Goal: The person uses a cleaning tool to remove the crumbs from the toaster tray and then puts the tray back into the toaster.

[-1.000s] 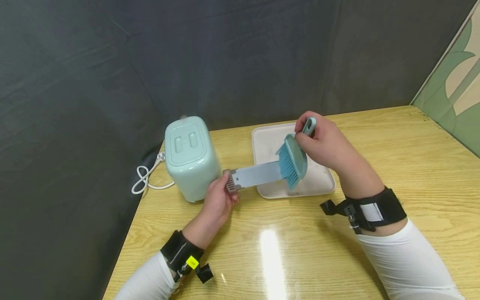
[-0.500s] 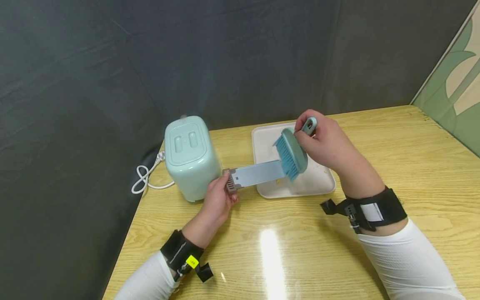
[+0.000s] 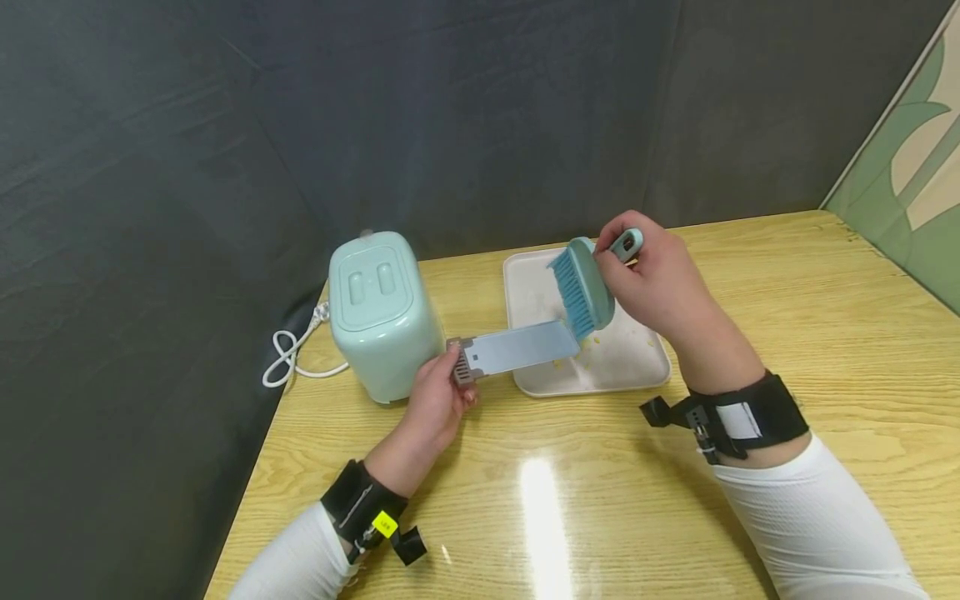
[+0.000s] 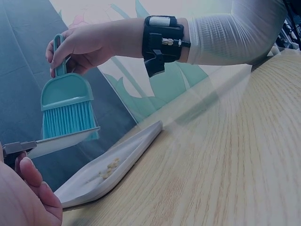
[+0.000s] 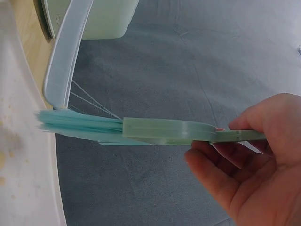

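Note:
My left hand pinches the grey slotted end of a toaster's crumb tray, a long flat metal plate pointing right over a white tray. In my right hand is a small teal brush, gripped by its handle. Its blue bristles hang down at the plate's far end in the left wrist view. Seen from the right wrist, the bristle tips sit just past the plate's rounded end. Yellowish crumbs lie in the white tray below.
A mint-green toaster with a lid on top stands left of the white tray, close beside my left hand. Its white power cord loops on the wooden table. A dark cloth hangs behind.
The brush has lifted up and away from me, uncovering the plate's far end and more crumbs in the tray. My left hand and the crumb tray stay in place.

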### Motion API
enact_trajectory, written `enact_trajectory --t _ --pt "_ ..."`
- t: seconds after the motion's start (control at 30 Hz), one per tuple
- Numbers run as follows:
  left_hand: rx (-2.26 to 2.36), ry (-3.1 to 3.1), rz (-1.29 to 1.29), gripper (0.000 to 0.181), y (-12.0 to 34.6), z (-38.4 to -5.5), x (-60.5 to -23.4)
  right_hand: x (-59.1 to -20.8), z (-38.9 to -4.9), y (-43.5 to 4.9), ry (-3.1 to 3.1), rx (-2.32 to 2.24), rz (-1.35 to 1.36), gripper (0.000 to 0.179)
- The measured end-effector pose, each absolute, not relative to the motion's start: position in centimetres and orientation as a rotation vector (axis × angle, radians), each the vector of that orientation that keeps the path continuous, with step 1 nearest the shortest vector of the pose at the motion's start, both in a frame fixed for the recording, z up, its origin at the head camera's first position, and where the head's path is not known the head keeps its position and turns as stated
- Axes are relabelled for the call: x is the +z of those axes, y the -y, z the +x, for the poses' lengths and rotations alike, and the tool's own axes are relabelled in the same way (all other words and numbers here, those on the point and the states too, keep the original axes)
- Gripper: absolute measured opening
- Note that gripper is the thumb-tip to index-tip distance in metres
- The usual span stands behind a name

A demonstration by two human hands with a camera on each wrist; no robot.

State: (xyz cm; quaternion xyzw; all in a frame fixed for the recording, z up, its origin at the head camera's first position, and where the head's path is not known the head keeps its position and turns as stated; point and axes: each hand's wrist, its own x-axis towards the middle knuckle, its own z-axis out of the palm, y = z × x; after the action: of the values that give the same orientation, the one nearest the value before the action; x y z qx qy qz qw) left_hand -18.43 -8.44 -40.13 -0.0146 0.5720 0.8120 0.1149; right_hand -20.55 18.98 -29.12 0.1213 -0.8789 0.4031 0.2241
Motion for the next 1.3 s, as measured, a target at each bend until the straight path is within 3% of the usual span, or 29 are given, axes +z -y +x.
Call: enact_trajectory --t 0.23,0.63,1.07,1.3 --pt "2.365 -1.685 -0.049 0.043 8.5 -18.4 -40.2 -28.7 -20.2 -18.8 2.274 1.234 0.289 0.010" --pt "2.344 -1.677 -0.052 0.044 8.4 -18.3 -40.3 -28.6 -18.1 -13.7 2.004 1.780 0.579 0.009" --pt "2.372 -1.659 -0.094 0.044 8.4 -18.3 -40.2 -29.0 -17.3 -12.8 2.271 1.438 0.518 0.005" --pt "2.372 -1.666 -0.091 0.044 8.6 -18.3 -40.3 -30.1 -18.9 -14.3 2.352 1.388 0.452 0.005"
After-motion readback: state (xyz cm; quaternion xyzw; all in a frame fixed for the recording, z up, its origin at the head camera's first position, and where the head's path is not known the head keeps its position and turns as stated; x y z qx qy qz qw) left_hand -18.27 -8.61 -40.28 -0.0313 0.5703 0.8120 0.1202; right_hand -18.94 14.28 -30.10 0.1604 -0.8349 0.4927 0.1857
